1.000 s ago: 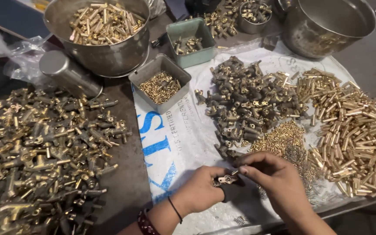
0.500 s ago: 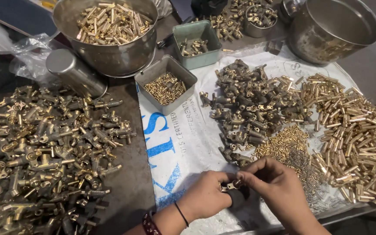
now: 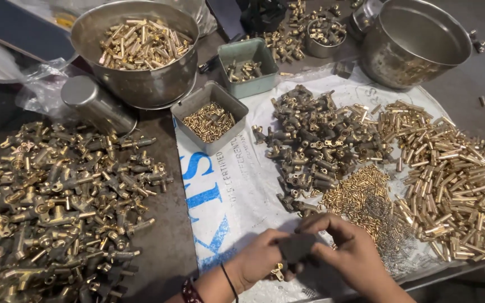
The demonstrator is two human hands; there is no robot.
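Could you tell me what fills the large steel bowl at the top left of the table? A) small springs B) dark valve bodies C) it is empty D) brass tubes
D: the steel bowl at the top left is heaped with brass tubes.

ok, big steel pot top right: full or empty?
Empty, as far as shows. The pot is upright and its bare steel inner wall and bottom show, while the other pot at top left holds brass pieces.
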